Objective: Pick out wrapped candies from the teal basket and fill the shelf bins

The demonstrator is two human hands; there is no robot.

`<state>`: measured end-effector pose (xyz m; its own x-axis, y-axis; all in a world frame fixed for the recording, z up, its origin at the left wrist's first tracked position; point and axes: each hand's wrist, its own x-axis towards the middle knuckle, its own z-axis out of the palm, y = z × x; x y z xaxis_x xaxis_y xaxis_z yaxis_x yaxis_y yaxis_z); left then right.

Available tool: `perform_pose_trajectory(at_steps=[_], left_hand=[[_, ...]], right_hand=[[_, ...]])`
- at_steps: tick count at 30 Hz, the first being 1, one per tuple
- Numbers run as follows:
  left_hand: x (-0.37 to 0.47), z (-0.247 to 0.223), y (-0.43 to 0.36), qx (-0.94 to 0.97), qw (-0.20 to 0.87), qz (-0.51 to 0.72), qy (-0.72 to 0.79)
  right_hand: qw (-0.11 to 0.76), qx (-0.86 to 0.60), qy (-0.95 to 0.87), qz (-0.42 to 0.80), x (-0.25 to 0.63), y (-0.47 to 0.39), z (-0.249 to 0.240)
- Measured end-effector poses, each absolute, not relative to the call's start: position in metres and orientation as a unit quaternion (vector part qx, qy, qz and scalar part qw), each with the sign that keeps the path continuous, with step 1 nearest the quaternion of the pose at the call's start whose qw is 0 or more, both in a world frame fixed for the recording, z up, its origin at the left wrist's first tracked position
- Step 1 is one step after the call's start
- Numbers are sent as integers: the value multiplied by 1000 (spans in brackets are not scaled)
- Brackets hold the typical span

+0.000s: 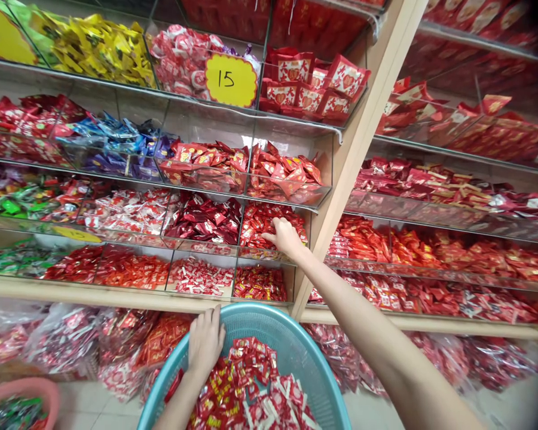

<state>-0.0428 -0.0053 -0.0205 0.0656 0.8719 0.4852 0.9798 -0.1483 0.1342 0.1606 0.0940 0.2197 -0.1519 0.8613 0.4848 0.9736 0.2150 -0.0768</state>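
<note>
Head: basket (316, 352) below both hands (206, 339) (288, 237)

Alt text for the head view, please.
A person's right hand reaches into a shelf bin of small red packets; the left hand rests on the rim of a blue-green basket holding mostly red-wrapped pieces. Tiered shelves display colourful packets.

A yellow card (231, 80) marked 15 shows between eleven and twelve o'clock; blue packets (110, 132) lie at ten; a pink basin (51, 395) of green-wrapped sweets (13, 412) sits at eight.
</note>
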Motion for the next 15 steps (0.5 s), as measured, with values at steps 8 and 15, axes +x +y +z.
perform_pose_trajectory(at_steps=[8, 15], left_hand=[[-43, -21, -5, -721, 131, -230, -640], [-40, -15, -8, -717, 116, -224, -650]], right_hand=[[173, -602, -772, -108, 176, 109, 222], [157, -562, -799, -148, 176, 109, 217]])
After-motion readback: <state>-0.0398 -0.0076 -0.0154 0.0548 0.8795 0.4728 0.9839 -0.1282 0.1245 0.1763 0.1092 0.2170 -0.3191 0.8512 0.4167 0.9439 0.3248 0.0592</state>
